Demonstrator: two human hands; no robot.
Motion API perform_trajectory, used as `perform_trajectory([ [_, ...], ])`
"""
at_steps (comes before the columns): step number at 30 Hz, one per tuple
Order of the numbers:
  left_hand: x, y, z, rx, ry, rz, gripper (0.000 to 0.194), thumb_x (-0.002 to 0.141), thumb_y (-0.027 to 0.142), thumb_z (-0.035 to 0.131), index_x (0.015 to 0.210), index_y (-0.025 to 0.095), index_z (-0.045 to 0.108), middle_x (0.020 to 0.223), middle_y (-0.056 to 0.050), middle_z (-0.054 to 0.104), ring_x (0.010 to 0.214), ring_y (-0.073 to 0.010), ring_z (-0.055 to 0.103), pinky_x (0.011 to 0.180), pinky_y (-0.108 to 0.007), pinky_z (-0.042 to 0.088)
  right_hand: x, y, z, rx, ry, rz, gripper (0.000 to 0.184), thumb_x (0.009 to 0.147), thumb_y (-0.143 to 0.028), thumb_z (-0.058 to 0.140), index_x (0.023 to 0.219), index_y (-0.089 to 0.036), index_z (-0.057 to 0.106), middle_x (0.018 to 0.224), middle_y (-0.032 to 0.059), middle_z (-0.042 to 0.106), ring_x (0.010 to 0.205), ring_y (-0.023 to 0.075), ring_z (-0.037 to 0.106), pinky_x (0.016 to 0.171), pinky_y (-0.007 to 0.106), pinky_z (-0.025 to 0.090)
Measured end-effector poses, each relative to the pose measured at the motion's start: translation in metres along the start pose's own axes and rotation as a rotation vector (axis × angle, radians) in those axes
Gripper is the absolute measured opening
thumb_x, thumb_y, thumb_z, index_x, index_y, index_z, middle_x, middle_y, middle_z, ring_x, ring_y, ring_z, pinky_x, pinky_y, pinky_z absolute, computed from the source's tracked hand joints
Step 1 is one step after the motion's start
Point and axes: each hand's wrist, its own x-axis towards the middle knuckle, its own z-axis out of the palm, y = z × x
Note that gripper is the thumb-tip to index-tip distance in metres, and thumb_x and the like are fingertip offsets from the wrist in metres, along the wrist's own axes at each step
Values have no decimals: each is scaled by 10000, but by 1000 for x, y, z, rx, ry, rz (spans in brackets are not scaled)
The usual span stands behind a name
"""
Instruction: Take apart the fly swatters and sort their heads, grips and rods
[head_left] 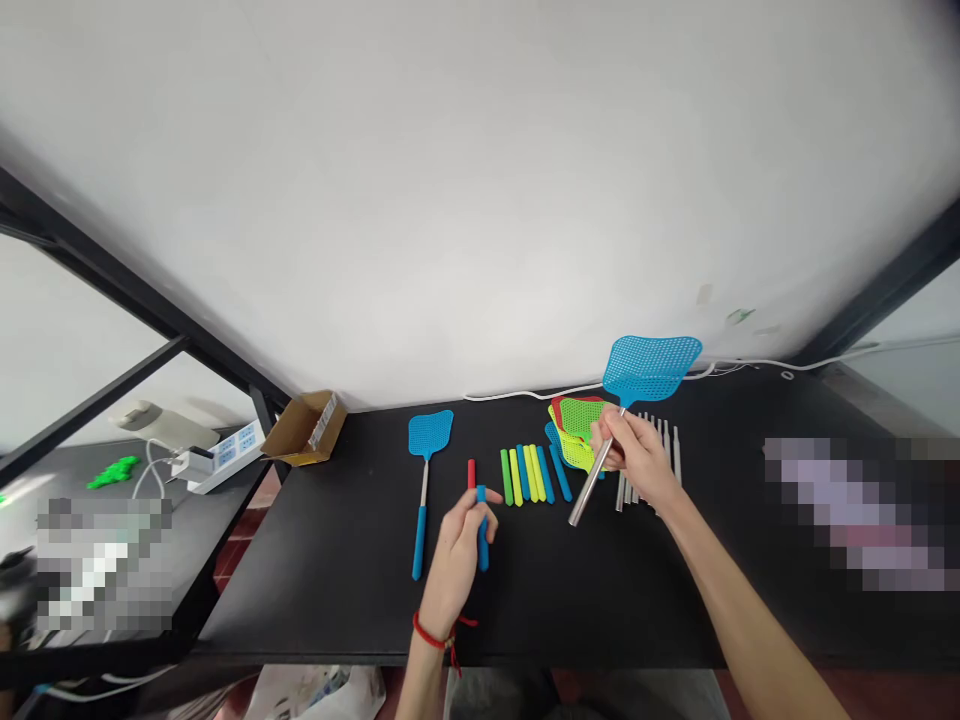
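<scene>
My right hand (pixel 637 455) is closed round the metal rod of a blue fly swatter (pixel 649 368), whose mesh head is raised above the black table (pixel 337 560); the rod's bare lower end points down left. My left hand (pixel 457 560) grips a blue handle sleeve (pixel 482 530) resting on the table, with a red sleeve (pixel 471 473) just beyond it. Between my hands lies a row of green, yellow and blue sleeves (pixel 529 474). A finished blue swatter (pixel 426 475) lies to the left.
Loose mesh heads in green, yellow and red (pixel 576 425) are stacked behind my right hand, and several metal rods (pixel 667 445) lie under it. A cardboard box (pixel 304 428) sits at the table's back left corner. A white cable (pixel 517 393) runs along the wall.
</scene>
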Motion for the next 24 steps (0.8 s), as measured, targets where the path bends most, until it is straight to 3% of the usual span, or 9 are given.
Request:
perform_trajectory([
  [3, 12, -3, -22, 402, 231, 119, 352, 984, 447, 438, 1114, 191, 642, 743, -6, 542, 613, -151, 490, 603, -267, 376, 0, 3, 0, -13, -36, 11, 373, 989, -492, 566, 755, -214, 483, 564, -65, 358, 443, 75, 246, 431, 250, 158],
  [6, 28, -12, -34, 687, 373, 156, 337, 976, 410, 434, 1025, 185, 679, 801, -46, 570, 706, -198, 569, 672, -306, 425, 1, 6, -1, -37, -69, 18, 379, 999, -479, 556, 742, -207, 492, 566, -64, 357, 440, 71, 255, 431, 250, 155],
  [9, 43, -22, -36, 829, 390, 138, 306, 969, 364, 444, 966, 173, 683, 869, -73, 591, 776, -218, 609, 681, -310, 440, 2, 9, -2, -58, -82, 34, 385, 999, -487, 552, 744, -204, 499, 561, -70, 339, 433, 65, 248, 429, 248, 149],
  [15, 59, -30, -33, 906, 420, 101, 323, 967, 346, 461, 1161, 151, 629, 923, -87, 639, 903, -256, 641, 714, -330, 456, 3, 13, -3, -57, -80, 44, 395, 980, -521, 572, 760, -201, 498, 568, -72, 355, 434, 58, 244, 426, 239, 148],
  [19, 57, -32, -34, 856, 402, 80, 346, 972, 383, 463, 1201, 167, 606, 931, -79, 668, 908, -255, 658, 727, -337, 461, 4, 13, -3, -67, -80, 31, 399, 977, -532, 571, 767, -200, 504, 564, -74, 354, 428, 58, 255, 415, 235, 175],
  [24, 44, -36, -28, 822, 381, 100, 271, 954, 390, 488, 1082, 193, 625, 907, -63, 655, 763, -211, 650, 666, -313, 460, 3, 11, -3, -91, -87, 27, 418, 973, -555, 561, 756, -202, 504, 549, -75, 350, 422, 64, 258, 407, 235, 200],
])
